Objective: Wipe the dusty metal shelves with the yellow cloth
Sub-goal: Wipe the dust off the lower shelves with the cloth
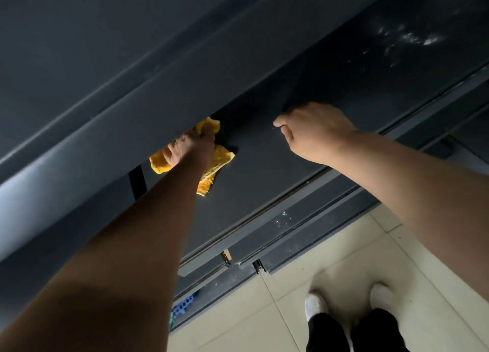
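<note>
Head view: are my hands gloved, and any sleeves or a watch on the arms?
No gloves on the left hand or right hand. The left forearm and right forearm are bare in frame: no sleeve, watch or band. Rings: cannot tell.

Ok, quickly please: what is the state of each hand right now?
Left hand: grips the crumpled yellow cloth on the dark metal shelf.
Right hand: fingers curled, holding nothing visible.

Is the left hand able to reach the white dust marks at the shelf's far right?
Probably not yet: left hand and yellow cloth sit well short of the dust marks, with the right hand resting between.
</note>
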